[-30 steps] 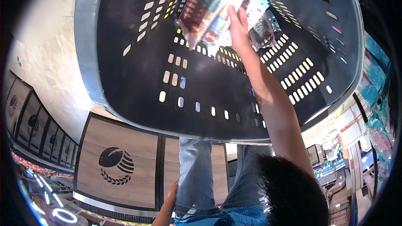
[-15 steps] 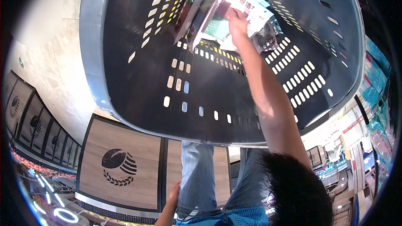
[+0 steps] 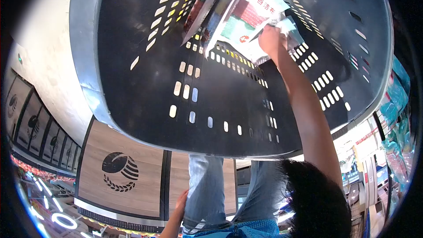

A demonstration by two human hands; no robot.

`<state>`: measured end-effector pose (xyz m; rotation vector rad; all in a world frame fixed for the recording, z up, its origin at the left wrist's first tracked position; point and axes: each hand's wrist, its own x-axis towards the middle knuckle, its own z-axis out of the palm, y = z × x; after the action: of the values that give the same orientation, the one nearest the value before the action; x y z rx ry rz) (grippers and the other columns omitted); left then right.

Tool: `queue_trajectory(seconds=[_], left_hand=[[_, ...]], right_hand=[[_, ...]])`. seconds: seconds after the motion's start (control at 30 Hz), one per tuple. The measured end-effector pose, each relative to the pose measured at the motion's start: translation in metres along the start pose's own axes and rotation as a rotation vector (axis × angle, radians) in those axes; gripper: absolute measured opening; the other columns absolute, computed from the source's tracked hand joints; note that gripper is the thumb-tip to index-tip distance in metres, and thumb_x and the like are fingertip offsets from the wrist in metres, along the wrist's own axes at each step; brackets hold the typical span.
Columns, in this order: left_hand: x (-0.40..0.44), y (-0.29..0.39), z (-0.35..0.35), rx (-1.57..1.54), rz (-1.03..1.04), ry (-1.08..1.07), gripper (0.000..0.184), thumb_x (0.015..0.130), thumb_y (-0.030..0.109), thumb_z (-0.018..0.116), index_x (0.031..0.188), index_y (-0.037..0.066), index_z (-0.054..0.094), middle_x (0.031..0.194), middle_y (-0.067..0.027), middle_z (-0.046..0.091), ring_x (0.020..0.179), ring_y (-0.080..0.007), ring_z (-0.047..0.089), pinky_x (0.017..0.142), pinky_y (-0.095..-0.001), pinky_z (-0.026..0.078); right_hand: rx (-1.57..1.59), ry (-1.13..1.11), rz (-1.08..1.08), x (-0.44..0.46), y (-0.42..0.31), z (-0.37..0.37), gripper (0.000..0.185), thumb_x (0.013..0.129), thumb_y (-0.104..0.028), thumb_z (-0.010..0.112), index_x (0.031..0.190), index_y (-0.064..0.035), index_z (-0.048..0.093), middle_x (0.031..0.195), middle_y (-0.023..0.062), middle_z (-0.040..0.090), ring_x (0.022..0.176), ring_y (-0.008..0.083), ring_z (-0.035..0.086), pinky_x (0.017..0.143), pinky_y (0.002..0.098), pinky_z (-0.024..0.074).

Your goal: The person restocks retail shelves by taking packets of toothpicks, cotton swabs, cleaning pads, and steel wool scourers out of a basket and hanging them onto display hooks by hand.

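Note:
Inside a large dark plastic basket (image 3: 145,88), my right hand (image 3: 272,42) reaches down at the packs lying at the bottom. Its fingers are curled on a crinkled clear plastic pack (image 3: 288,28), mostly hidden by the hand. Just left of it lies a flat pack of scouring cloths (image 3: 251,13), with red and green cloths behind its window and a pale label. Another flat pack (image 3: 205,11) leans against the basket wall. Low in the view, my left hand (image 3: 181,200) hangs by the jeans leg (image 3: 205,185), fingers extended and holding nothing visible.
The basket has slotted walls and a thick grey rim (image 3: 83,61). Wood-look panels (image 3: 121,169) with a leaf-and-grain emblem stand below it. At the right edge hang teal plastic packages (image 3: 396,141). Dark hair (image 3: 315,198) covers part of the lower right.
My right hand has moved right and slightly down, off the scouring cloth pack and onto the clear pack beside it. More of the cloth pack shows. My left hand stays by the leg.

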<state>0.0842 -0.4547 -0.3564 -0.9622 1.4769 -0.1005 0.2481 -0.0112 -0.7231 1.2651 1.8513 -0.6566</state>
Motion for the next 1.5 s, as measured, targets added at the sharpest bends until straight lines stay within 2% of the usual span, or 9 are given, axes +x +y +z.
queue_trajectory(seconds=[0.17, 0.33, 0.53, 0.63, 0.73, 1.1, 1.17, 1.27, 1.5], left_hand=[[0.002, -0.004, 0.004, -0.035, 0.011, 0.005, 0.032, 0.076, 0.026, 0.043, 0.101, 0.006, 0.049, 0.092, -0.0041, 0.052, 0.086, -0.0119, 0.045, 0.075, -0.0223, 0.034], [-0.002, 0.001, 0.009, 0.037, 0.026, 0.055, 0.033, 0.076, 0.027, 0.042, 0.101, 0.007, 0.049, 0.093, -0.0049, 0.051, 0.088, -0.0128, 0.045, 0.077, -0.0224, 0.033], [0.006, -0.004, 0.007, 0.062, 0.039, -0.005, 0.034, 0.077, 0.029, 0.041, 0.102, 0.007, 0.048, 0.094, -0.0056, 0.051, 0.088, -0.0132, 0.045, 0.078, -0.0220, 0.032], [-0.002, 0.007, 0.015, 0.068, 0.041, 0.044, 0.034, 0.077, 0.029, 0.041, 0.101, 0.006, 0.049, 0.095, -0.0054, 0.051, 0.088, -0.0132, 0.045, 0.077, -0.0219, 0.033], [0.015, -0.013, 0.008, 0.073, 0.099, 0.044, 0.034, 0.077, 0.029, 0.041, 0.099, 0.005, 0.050, 0.094, -0.0052, 0.052, 0.088, -0.0131, 0.046, 0.077, -0.0218, 0.033], [0.009, -0.015, 0.020, 0.014, 0.274, -0.041, 0.031, 0.078, 0.025, 0.042, 0.097, 0.003, 0.050, 0.090, -0.0050, 0.053, 0.086, -0.0114, 0.046, 0.076, -0.0211, 0.033], [0.004, -0.015, 0.022, -0.024, 0.353, -0.040, 0.030, 0.078, 0.025, 0.043, 0.097, 0.002, 0.050, 0.090, -0.0042, 0.053, 0.085, -0.0103, 0.046, 0.076, -0.0208, 0.033], [0.001, -0.012, 0.026, -0.053, 0.319, -0.030, 0.030, 0.078, 0.025, 0.043, 0.097, 0.002, 0.050, 0.090, -0.0042, 0.053, 0.085, -0.0101, 0.046, 0.076, -0.0208, 0.033], [0.010, -0.019, 0.030, -0.164, 0.278, -0.036, 0.030, 0.079, 0.024, 0.042, 0.097, 0.002, 0.050, 0.090, -0.0049, 0.053, 0.085, -0.0109, 0.046, 0.076, -0.0211, 0.033]], right_hand=[[1.208, -0.079, 0.314, 0.040, 0.002, 0.007, 0.069, 0.062, -0.034, 0.059, 0.107, 0.0111, 0.033, 0.097, 0.0246, 0.047, 0.097, 0.0271, 0.043, 0.085, 0.0318, 0.0299], [1.477, 0.163, 0.460, 0.035, -0.010, 0.019, 0.065, 0.059, -0.027, 0.065, 0.107, 0.0068, 0.036, 0.106, 0.0175, 0.043, 0.099, 0.0225, 0.039, 0.082, 0.0320, 0.0310], [1.863, 0.218, 0.068, 0.001, -0.039, -0.008, 0.041, 0.070, -0.015, 0.056, 0.102, 0.0036, 0.038, 0.101, 0.0109, 0.047, 0.091, 0.0163, 0.045, 0.077, 0.0265, 0.0346], [1.995, 0.204, 0.105, -0.028, -0.073, -0.046, 0.062, 0.071, -0.026, 0.057, 0.114, -0.0006, 0.020, 0.103, 0.0152, 0.041, 0.094, 0.0196, 0.042, 0.077, 0.0283, 0.0345], [1.727, 0.445, -0.072, -0.038, -0.103, -0.060, 0.087, 0.065, -0.029, 0.063, 0.119, -0.0049, -0.002, 0.117, 0.0260, 0.014, 0.111, 0.0286, 0.021, 0.090, 0.0322, 0.0217], [1.004, 0.655, 0.082, -0.032, -0.140, -0.068, 0.027, 0.070, -0.013, 0.052, 0.094, -0.0099, 0.042, 0.111, 0.0274, 0.028, 0.114, 0.0357, 0.014, 0.087, 0.0319, 0.0230], [0.873, 0.786, 0.112, -0.031, -0.145, -0.066, 0.029, 0.072, -0.022, 0.050, 0.098, -0.0126, 0.047, 0.114, 0.0271, 0.025, 0.111, 0.0367, 0.020, 0.087, 0.0317, 0.0246], [0.972, 0.421, 0.256, -0.044, -0.152, -0.098, 0.041, 0.069, -0.040, 0.048, 0.104, -0.0191, 0.046, 0.121, 0.0293, 0.009, 0.105, 0.0391, 0.031, 0.084, 0.0365, 0.0314], [0.927, 0.206, 0.354, -0.028, -0.159, -0.104, 0.074, 0.056, -0.067, 0.045, 0.113, -0.0206, 0.040, 0.124, 0.0267, -0.006, 0.109, 0.0458, 0.019, 0.083, 0.0453, 0.0312]])
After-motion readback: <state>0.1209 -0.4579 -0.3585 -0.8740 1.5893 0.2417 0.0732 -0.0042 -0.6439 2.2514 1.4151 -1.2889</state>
